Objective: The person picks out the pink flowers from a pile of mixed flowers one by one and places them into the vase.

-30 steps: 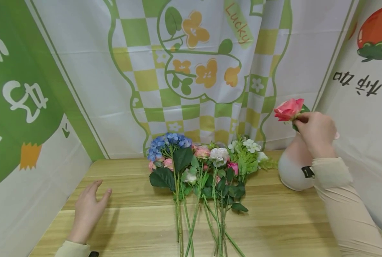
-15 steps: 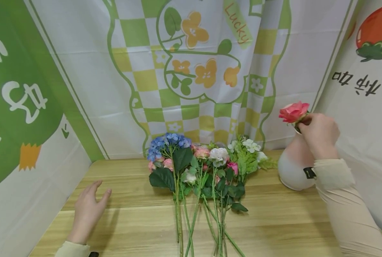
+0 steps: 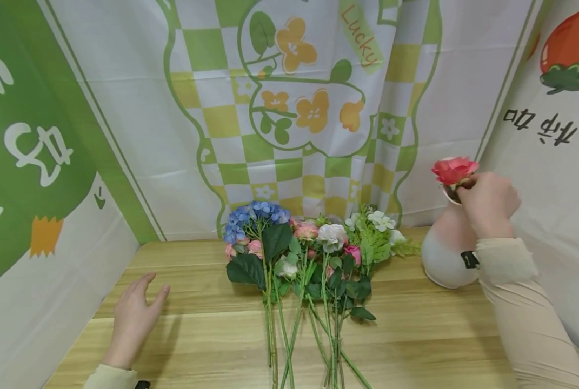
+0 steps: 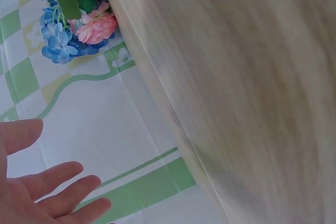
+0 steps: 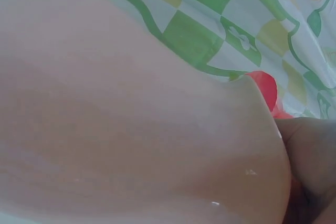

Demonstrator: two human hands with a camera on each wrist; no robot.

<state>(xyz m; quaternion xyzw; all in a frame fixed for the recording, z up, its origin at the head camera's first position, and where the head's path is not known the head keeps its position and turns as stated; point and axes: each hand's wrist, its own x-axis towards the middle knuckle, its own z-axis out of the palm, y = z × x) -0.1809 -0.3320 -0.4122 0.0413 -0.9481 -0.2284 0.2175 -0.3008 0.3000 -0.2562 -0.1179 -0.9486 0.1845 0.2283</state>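
Observation:
My right hand (image 3: 490, 204) pinches a pink rose (image 3: 454, 170) just below its bloom, at the mouth of a pink-and-white vase (image 3: 447, 248). The rose's stem is hidden by the vase and the hand. In the right wrist view the vase (image 5: 157, 114) fills much of the picture, and a bit of the rose (image 5: 265, 90) shows past its rim. On the left, my left hand (image 3: 135, 319) holds nothing, its fingers relaxed and apart. The left wrist view also has this hand (image 4: 50, 187) with fingers spread, apart from the flowers.
Several artificial flowers lie mid-table with stems toward me: a blue hydrangea (image 3: 255, 219), a white bloom (image 3: 332, 236), a magenta rose (image 3: 353, 253) and white blossoms with greenery (image 3: 379, 221). The wooden table (image 3: 206, 335) backs onto a printed cloth (image 3: 304, 178).
My right hand has moved slightly right with the pink rose, which has turned more upright and sunk down to the vase's mouth. The left hand and the lying flowers have stayed put.

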